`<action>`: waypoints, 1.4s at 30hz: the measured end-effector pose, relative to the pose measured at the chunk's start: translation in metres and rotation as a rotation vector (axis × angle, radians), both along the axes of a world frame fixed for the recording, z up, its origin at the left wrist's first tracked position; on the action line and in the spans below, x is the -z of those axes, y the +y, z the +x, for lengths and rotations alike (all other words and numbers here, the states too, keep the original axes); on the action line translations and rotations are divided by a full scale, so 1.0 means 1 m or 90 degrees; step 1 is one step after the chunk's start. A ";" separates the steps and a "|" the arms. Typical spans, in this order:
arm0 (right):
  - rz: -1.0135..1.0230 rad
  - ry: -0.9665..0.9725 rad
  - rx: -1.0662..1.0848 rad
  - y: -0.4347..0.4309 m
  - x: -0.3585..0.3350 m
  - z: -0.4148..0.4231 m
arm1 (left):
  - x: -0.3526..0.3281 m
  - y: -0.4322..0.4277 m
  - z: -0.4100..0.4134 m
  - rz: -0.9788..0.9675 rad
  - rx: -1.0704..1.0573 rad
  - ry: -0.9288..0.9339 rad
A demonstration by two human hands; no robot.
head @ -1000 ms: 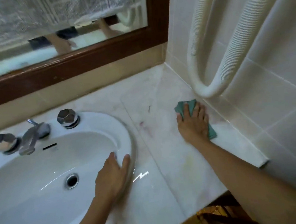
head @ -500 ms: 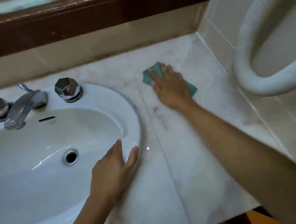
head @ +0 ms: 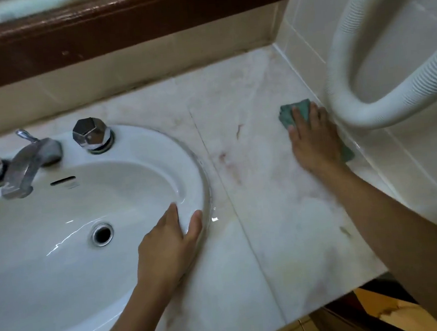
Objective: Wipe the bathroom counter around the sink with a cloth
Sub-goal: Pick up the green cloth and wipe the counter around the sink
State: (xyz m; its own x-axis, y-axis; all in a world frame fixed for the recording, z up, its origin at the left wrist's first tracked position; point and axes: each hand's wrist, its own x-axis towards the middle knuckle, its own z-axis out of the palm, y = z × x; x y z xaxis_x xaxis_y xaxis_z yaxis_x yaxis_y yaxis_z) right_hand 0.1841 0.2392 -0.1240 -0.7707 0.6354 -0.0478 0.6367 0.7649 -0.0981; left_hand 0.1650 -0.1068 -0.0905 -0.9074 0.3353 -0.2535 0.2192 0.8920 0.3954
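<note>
The left hand [head: 166, 247] is lying flat on the rim of the white sink [head: 140, 138], fingers straight, holding nothing. The right hand [head: 314, 142] is pressing the green cloth [head: 296, 111] flat on the counter [head: 284, 225], fingers straight, just beside the wall [head: 425, 161] and the white hose [head: 367, 117].

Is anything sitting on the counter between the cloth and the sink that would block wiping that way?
Nothing visible does. Between the green cloth under the right hand and the sink rim, the counter shows only reddish marks and a flat seam. The left hand rests on the rim nearer the front.
</note>
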 end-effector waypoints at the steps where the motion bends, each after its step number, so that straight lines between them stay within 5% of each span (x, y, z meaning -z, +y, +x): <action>1: -0.007 0.002 -0.001 0.003 -0.001 -0.024 | 0.000 -0.001 0.000 0.000 0.001 0.003; 6: -0.047 0.033 -0.126 -0.059 0.001 -0.072 | -0.002 -0.001 0.001 0.012 0.003 0.002; 13: -0.096 0.048 -0.213 -0.209 -0.008 0.100 | -0.005 -0.002 0.004 0.038 0.002 0.012; 17: -0.072 0.032 -0.030 -0.148 -0.009 0.171 | -0.008 -0.001 0.005 0.050 -0.010 0.001; 22: -0.044 0.040 0.099 -0.053 -0.002 0.115 | -0.012 0.002 0.009 0.051 -0.026 0.002; 28: -0.066 0.077 -0.030 -0.129 0.004 0.035 | -0.011 0.003 0.009 0.045 -0.049 0.011; 32: -0.109 0.072 -0.179 -0.237 0.000 0.086 | -0.009 -0.004 0.011 0.140 -0.085 0.051; 36: -0.122 0.016 -0.305 -0.236 -0.009 0.164 | -0.007 -0.023 0.026 0.178 -0.115 0.099; 42: -0.058 0.018 -0.036 -0.110 -0.006 0.153 | 0.012 -0.080 0.076 -0.026 -0.068 0.185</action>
State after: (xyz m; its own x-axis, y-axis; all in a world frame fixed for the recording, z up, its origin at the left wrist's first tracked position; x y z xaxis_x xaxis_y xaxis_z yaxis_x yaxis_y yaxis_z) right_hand 0.3374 0.1294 -0.1184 -0.8072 0.5848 -0.0807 0.5886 0.7867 -0.1862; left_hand 0.2415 -0.1865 -0.1028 -0.9734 0.2290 0.0108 0.2220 0.9298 0.2934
